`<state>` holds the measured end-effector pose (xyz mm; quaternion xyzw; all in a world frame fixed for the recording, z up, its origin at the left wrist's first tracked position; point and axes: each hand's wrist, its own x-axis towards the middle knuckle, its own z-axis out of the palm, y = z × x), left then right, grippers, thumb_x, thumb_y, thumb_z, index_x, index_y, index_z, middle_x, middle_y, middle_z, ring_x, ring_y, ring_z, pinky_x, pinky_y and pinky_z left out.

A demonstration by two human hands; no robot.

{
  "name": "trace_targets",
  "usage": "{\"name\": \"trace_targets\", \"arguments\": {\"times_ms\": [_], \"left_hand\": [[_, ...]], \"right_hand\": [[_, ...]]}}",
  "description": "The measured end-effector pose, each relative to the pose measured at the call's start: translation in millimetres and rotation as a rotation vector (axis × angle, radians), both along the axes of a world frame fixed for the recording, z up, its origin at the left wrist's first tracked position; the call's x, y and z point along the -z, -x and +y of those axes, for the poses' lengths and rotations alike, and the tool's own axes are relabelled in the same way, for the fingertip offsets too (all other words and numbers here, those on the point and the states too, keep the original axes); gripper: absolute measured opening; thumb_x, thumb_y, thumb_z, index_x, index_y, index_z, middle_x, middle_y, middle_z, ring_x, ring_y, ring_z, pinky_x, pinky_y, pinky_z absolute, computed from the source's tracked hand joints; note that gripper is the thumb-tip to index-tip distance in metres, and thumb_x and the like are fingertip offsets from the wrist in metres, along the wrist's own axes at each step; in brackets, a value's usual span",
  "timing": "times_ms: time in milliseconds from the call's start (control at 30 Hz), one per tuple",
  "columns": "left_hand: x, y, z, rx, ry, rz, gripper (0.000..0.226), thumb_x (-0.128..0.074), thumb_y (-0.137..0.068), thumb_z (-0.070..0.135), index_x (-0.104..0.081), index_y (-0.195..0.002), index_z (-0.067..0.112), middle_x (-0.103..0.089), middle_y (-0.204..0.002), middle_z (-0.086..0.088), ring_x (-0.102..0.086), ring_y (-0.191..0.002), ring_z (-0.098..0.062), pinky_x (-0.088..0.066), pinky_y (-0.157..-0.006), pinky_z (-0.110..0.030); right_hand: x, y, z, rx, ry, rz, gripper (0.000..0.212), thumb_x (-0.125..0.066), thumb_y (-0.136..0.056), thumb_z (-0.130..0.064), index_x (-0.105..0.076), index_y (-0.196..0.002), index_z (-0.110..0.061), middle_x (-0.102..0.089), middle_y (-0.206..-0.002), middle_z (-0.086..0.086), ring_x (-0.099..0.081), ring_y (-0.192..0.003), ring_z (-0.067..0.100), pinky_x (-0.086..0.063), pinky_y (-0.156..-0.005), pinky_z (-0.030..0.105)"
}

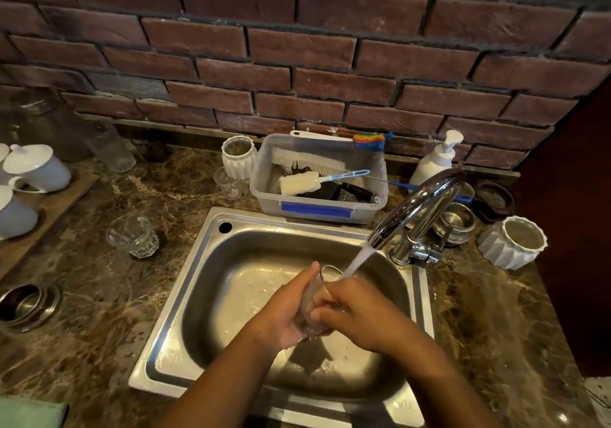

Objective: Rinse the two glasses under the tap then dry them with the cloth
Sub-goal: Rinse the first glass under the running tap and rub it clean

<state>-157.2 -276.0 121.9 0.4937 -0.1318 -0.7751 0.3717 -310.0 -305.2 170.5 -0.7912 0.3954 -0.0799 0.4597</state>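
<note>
Both hands meet over the middle of the steel sink (185,282), holding one clear glass (312,298) between them. The left hand (284,312) wraps the glass from the left side, its grip clamped on the wall, fingers pointing up towards the rim. The right hand (360,308) closes on the glass from the right, its fingers curled against the lower part. The glass is tilted, its open mouth pointing up and away towards the tap (420,206). A stream of water (358,259) runs slantwise from the spout and lands at the rim of the glass, just above the right hand.

The second glass (134,236) (a faceted tumbler) stands upright on the marble tabletop (109,295), to the left of the sink and well apart from the hands. At the bottom left corner of the view lies a pale green cloth (29,412), only partly in frame.

Behind the sink sits a clear plastic tub (317,209) holding brushes, with a white ribbed pot (238,156) and a small clear cup (228,184) just to its left. A white soap pump (436,160) stands behind the tap, against the brick wall (297,47). White lidded cups (36,166) rest on a wooden tray (49,209) at the far left.
</note>
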Motion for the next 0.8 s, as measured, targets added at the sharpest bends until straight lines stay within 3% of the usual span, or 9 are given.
{"name": "trace_targets", "arguments": {"times_ms": [67, 167, 233, 333, 433, 567, 633, 700, 800], "left_hand": [[1, 0, 4, 0.053, 0.027, 0.077, 0.067, -0.056, -0.088, 0.073, -0.076, -0.118, 0.017, -0.075, -0.112, -0.013, -0.074, -0.095, -0.025, -0.056, -0.085, -0.038], [-1, 8, 9, 0.136, 0.057, 0.147, 0.079, -0.051, -0.086, 0.080, -0.071, -0.126, 0.015, -0.073, -0.109, -0.017, -0.070, -0.084, -0.025, -0.056, -0.068, -0.031], [-3, 19, 12, 0.130, 0.038, 0.178, 0.079, -0.058, -0.082, 0.080, -0.072, -0.123, 0.013, -0.071, -0.099, -0.017, -0.068, -0.078, -0.024, -0.055, -0.060, -0.030], [-4, 34, 19, 0.043, 0.012, 0.198, 0.076, -0.060, -0.084, 0.077, -0.072, -0.122, 0.013, -0.068, -0.094, -0.015, -0.063, -0.072, -0.021, -0.051, -0.056, -0.026], [-3, 45, 25, -0.084, -0.042, 0.173, 0.076, -0.054, -0.086, 0.077, -0.071, -0.115, 0.009, -0.066, -0.085, -0.015, -0.059, -0.063, -0.021, -0.047, -0.048, -0.024], [-5, 49, 25, -0.283, -0.094, 0.217, 0.070, -0.054, -0.087, 0.069, -0.074, -0.114, 0.008, -0.073, -0.093, -0.017, -0.069, -0.080, -0.026, -0.056, -0.068, -0.033], [-7, 47, 24, -0.382, -0.140, 0.255, 0.058, -0.066, -0.085, 0.060, -0.077, -0.114, 0.010, -0.076, -0.109, -0.019, -0.072, -0.100, -0.031, -0.058, -0.090, -0.040], [-7, 44, 22, -0.475, -0.203, 0.275, 0.054, -0.074, -0.080, 0.049, -0.075, -0.112, 0.006, -0.077, -0.104, -0.021, -0.076, -0.092, -0.031, -0.060, -0.087, -0.043], [-9, 34, 17, -0.508, -0.220, 0.332, 0.049, -0.065, -0.093, 0.041, -0.071, -0.123, 0.003, -0.077, -0.102, -0.019, -0.076, -0.092, -0.029, -0.063, -0.074, -0.042]], "right_hand": [[2, 3, -4, 0.137, -0.103, -0.127, 0.011, -0.064, -0.094, -0.023, -0.071, -0.086, -0.020, -0.072, -0.077, -0.001, -0.070, -0.071, 0.010, -0.055, -0.061, 0.022], [7, 6, -13, 0.333, -0.120, -0.251, 0.020, -0.064, -0.095, -0.028, -0.072, -0.078, -0.021, -0.072, -0.073, 0.005, -0.071, -0.066, 0.017, -0.056, -0.058, 0.028], [14, 2, -20, 0.506, -0.112, -0.225, 0.024, -0.068, -0.092, -0.034, -0.072, -0.072, -0.022, -0.071, -0.066, 0.004, -0.068, -0.060, 0.011, -0.053, -0.057, 0.024], [23, -3, -31, 0.654, -0.266, -0.197, 0.036, -0.068, -0.091, -0.041, -0.071, -0.080, -0.007, -0.070, -0.071, 0.011, -0.066, -0.066, 0.016, -0.054, -0.064, 0.033], [26, -4, -31, 0.690, -0.379, -0.233, 0.028, -0.069, -0.091, -0.042, -0.069, -0.077, -0.017, -0.070, -0.074, 0.001, -0.068, -0.076, 0.016, -0.052, -0.069, 0.031], [21, -6, -20, 0.619, -0.235, -0.209, 0.030, -0.066, -0.093, -0.042, -0.067, -0.073, -0.019, -0.070, -0.077, 0.010, -0.068, -0.073, 0.026, -0.056, -0.072, 0.046], [12, -3, -13, 0.452, -0.101, -0.267, 0.029, -0.064, -0.095, -0.034, -0.068, -0.072, -0.017, -0.064, -0.069, -0.001, -0.063, -0.065, 0.015, -0.052, -0.064, 0.038], [6, -1, -4, 0.286, 0.041, -0.262, 0.022, -0.064, -0.095, -0.030, -0.069, -0.076, -0.019, -0.063, -0.072, -0.008, -0.062, -0.068, 0.009, -0.052, -0.064, 0.030], [2, -3, 18, 0.151, 0.316, -0.093, 0.016, -0.056, -0.093, -0.040, -0.059, -0.079, -0.033, -0.060, -0.080, -0.015, -0.054, -0.078, 0.001, -0.045, -0.072, 0.021]]}}
